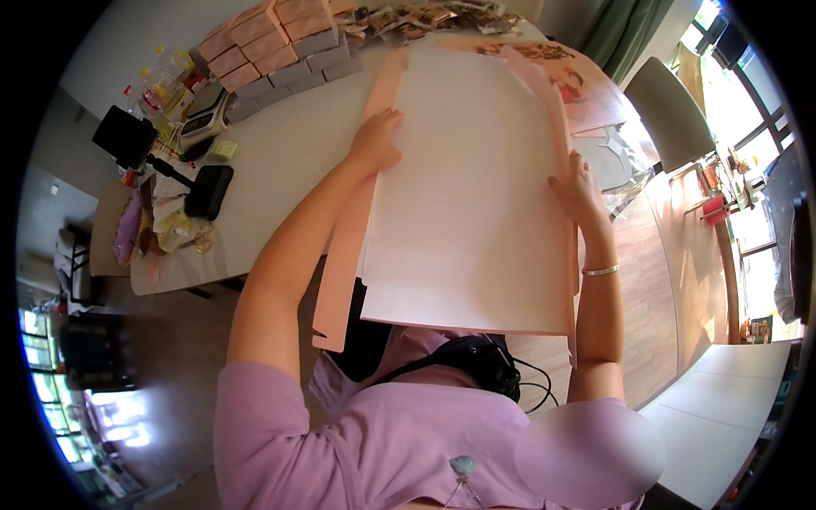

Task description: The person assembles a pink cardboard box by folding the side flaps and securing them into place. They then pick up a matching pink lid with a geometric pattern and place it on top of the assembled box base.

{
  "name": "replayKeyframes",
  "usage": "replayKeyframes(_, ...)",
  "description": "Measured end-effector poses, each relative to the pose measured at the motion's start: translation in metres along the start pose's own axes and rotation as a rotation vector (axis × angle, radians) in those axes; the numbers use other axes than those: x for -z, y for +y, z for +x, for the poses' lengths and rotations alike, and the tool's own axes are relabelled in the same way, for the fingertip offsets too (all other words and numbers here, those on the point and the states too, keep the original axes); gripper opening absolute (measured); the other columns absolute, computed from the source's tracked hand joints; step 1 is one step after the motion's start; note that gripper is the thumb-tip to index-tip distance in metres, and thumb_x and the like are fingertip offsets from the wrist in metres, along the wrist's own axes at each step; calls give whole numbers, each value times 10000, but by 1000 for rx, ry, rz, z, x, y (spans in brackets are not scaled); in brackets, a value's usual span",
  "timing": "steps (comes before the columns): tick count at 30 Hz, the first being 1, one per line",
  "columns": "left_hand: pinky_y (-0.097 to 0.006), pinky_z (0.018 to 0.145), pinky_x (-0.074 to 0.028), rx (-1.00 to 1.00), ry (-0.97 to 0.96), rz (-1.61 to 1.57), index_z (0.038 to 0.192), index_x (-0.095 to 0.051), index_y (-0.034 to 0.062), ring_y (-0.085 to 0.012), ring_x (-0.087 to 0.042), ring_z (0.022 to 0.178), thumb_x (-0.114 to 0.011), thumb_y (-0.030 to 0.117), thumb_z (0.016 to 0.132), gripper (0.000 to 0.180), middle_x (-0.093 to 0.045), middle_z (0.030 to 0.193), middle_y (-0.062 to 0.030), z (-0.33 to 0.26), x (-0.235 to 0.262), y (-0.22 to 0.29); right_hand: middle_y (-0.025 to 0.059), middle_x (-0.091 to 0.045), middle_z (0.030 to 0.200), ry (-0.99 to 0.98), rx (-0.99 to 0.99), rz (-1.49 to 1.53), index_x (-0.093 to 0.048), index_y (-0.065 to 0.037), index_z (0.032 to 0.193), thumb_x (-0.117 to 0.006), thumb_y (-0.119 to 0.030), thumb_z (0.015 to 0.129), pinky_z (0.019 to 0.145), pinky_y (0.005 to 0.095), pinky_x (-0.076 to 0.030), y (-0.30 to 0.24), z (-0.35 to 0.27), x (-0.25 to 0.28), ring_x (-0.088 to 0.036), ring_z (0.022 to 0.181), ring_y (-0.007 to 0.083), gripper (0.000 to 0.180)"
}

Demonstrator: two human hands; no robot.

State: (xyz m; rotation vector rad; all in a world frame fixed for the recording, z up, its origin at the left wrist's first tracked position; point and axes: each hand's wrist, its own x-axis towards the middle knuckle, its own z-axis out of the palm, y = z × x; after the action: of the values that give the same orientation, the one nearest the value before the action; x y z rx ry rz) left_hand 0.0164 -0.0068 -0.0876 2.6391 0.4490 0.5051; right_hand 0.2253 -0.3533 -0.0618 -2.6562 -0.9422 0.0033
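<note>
A large cardboard box blank [472, 195], white on its upper face with pink edges, spans the table's near side and sticks out over its front edge toward me. My left hand [376, 143] grips the long pink flap [344, 272] on the blank's left side, its thumb toward the white face. On the opposite side, my right hand [580, 189] holds the raised right flap [544, 89], fingers on the outside and thumb inward. The undersides of both hands are hidden.
Pink and grey small boxes [272, 51] are stacked at the far left. A phone stand [208, 191], bottles [157, 85] and a scale [202, 119] stand left. Printed pink sheets [586, 85] lie at the right, by a chair [671, 115]. Small packets [425, 19] lie at the back.
</note>
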Motion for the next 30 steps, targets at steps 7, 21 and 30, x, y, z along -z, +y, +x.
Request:
replayKeyframes(7,-365,1006,-483,-20,77,-204,1186,-619,-7,-373,-580,1211,-636,-20,626,560,-606,1302,-223,9,2,3,368,-500,1339,-60,-59,79,-313,42,1469,-596,-216,881,1022,515,-483,-14,-5,17,-556,1208,511,702)
replayKeyframes(21,-407,963,-506,269,345,5,1010,-702,5,-380,-573,1166,-661,56,664,352,-584,1233,-139,3,-13,10,364,-553,1241,-34,-43,102,-390,57,1322,-518,-274,912,996,542,-483,-20,-4,15,-599,1124,518,542)
replayKeyframes(30,-482,1115,-368,204,-86,348,1237,-683,59,-278,-396,1409,-659,193,673,581,-554,1433,-28,-20,28,38,348,-527,1288,-63,-108,69,-399,26,1299,-546,-265,901,998,540,-490,-26,-5,19,-605,1126,512,515)
